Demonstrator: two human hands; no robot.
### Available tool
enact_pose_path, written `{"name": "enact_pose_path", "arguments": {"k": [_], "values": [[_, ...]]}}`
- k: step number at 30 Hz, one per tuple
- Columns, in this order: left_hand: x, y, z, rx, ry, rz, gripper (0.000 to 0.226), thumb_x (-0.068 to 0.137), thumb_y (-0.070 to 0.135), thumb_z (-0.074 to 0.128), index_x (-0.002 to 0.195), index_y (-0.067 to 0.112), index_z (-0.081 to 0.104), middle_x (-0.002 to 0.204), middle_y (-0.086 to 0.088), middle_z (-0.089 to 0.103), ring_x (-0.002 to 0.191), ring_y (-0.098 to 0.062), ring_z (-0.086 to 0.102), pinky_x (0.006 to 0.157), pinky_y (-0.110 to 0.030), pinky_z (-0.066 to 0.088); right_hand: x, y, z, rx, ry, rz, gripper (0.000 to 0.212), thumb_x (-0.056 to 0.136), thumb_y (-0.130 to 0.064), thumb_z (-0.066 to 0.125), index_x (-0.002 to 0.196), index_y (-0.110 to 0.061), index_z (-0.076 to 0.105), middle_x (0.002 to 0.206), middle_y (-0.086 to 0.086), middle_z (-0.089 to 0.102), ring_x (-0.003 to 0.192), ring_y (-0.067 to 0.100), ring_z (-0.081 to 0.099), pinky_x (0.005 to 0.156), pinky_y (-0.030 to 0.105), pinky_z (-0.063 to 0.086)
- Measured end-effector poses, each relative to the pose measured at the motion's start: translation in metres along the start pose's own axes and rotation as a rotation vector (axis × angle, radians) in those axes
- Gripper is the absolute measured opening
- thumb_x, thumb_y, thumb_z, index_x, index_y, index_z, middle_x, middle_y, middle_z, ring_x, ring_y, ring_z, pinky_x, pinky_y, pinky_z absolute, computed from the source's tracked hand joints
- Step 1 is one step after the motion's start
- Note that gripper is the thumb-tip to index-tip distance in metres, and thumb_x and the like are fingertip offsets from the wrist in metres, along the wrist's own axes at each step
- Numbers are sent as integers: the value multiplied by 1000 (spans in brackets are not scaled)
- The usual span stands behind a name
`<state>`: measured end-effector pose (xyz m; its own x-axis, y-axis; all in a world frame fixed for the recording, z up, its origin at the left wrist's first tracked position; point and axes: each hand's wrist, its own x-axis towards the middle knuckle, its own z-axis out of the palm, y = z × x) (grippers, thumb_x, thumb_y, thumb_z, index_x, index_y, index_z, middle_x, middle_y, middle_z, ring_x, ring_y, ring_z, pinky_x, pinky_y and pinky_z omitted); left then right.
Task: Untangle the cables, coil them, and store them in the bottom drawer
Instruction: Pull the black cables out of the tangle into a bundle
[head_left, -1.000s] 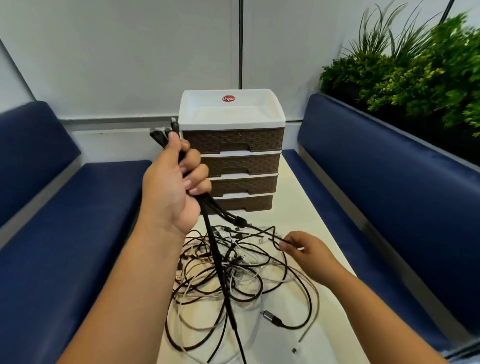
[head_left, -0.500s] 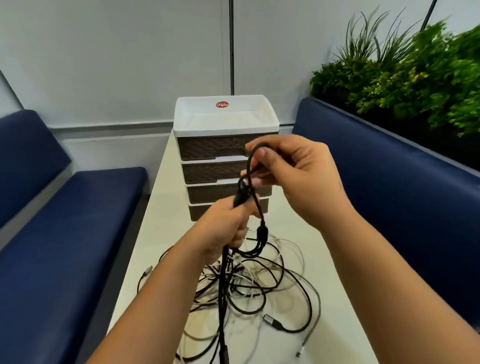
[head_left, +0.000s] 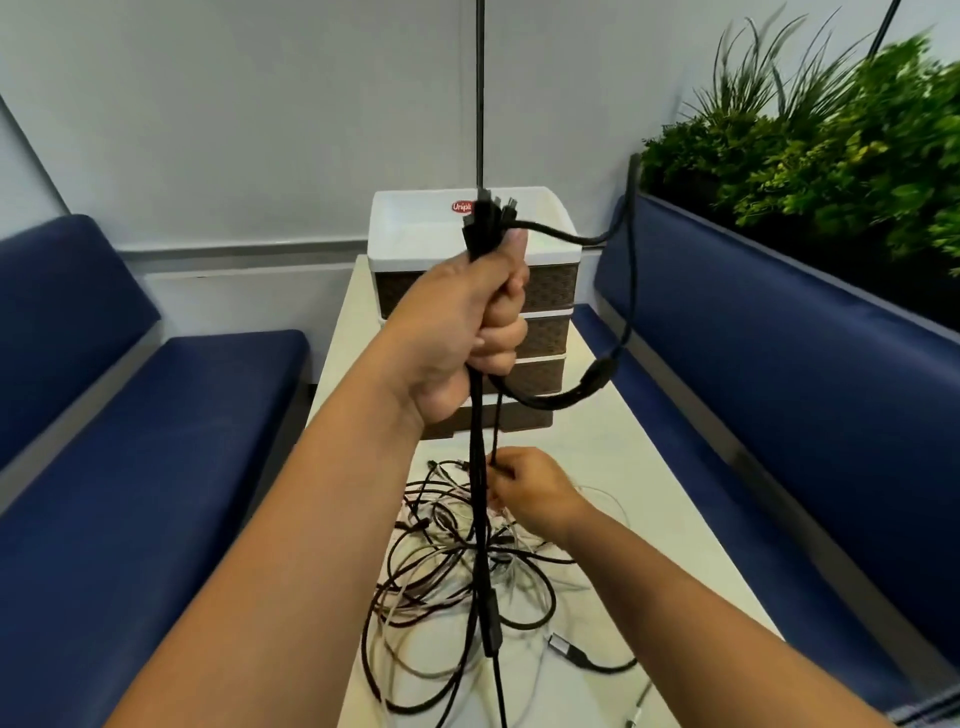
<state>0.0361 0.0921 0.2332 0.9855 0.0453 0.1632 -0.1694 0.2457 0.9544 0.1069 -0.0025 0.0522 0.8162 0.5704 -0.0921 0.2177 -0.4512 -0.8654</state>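
Observation:
My left hand (head_left: 467, 322) is raised in front of the drawer unit and grips a bundle of black cables (head_left: 480, 228), their plug ends sticking up above my fist. One black cable loops out to the right (head_left: 597, 379) and back to the fist. The strands hang down into a tangled pile of black and white cables (head_left: 457, 582) on the table. My right hand (head_left: 524, 486) is low over the pile and pinches a thin black strand coming down from the bundle. The brown and white drawer unit (head_left: 550, 291) stands behind, its bottom drawer (head_left: 519, 418) closed.
The narrow cream table (head_left: 665, 483) runs between two blue benches, one on the left (head_left: 156, 415) and one on the right (head_left: 779, 364). Green plants (head_left: 831, 156) fill a planter behind the right bench. A silver USB plug (head_left: 563, 647) lies near the table's front.
My right hand has let go of the loop at the top and dropped to the pile, now pinching a strand. My left hand has risen with the bundle.

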Motion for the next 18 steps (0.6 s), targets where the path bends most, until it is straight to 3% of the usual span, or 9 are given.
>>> {"name": "enact_pose_path", "arguments": {"k": [2, 4, 8, 11, 14, 18], "values": [[-4, 4, -6, -5, 34, 54, 27, 101, 31, 46, 79, 16, 49, 48, 8, 24, 38, -5, 18, 37, -18, 16, 7, -6, -9, 103, 67, 20, 21, 98, -9, 54, 80, -16, 63, 73, 7, 62, 62, 20, 61, 74, 43, 59], [-7, 1, -18, -7, 78, 100, 6, 100, 17, 49, 97, 15, 54, 48, 9, 26, 38, -5, 19, 36, -16, 18, 8, -20, -25, 197, 118, 16, 14, 98, -8, 54, 88, -9, 63, 75, 10, 62, 59, 20, 62, 62, 30, 60], [-12, -30, -42, 38, 277, 16, 40, 91, -4, 53, 127, 13, 47, 53, 8, 30, 39, -5, 24, 36, -17, 23, 0, -62, -60, 395, 209, -112, 13, 97, -6, 55, 91, 1, 64, 73, 12, 64, 51, 13, 63, 49, 20, 55], [-14, -61, -49, 114, 318, -121, 32, 93, 4, 58, 125, 6, 54, 53, 8, 33, 40, -6, 26, 39, -17, 22, -6, -90, -78, 500, 165, -221, 15, 98, -8, 53, 92, 0, 63, 74, 12, 64, 52, 9, 64, 54, 19, 56], [-14, -90, -48, 172, 278, -240, 24, 93, 11, 61, 117, 8, 61, 51, 10, 37, 42, -6, 28, 40, -19, 23, -10, -111, -94, 605, 133, -330, 19, 99, -9, 51, 102, 5, 62, 79, 13, 64, 59, 11, 65, 59, 19, 57], [-15, -119, -41, 300, 193, -345, 21, 95, 28, 60, 108, 13, 65, 50, 10, 32, 44, -8, 30, 43, -21, 27, -12, -130, -109, 727, 106, -413, 19, 101, -12, 48, 100, -1, 63, 83, 10, 66, 65, 12, 66, 65, 19, 56]]}}
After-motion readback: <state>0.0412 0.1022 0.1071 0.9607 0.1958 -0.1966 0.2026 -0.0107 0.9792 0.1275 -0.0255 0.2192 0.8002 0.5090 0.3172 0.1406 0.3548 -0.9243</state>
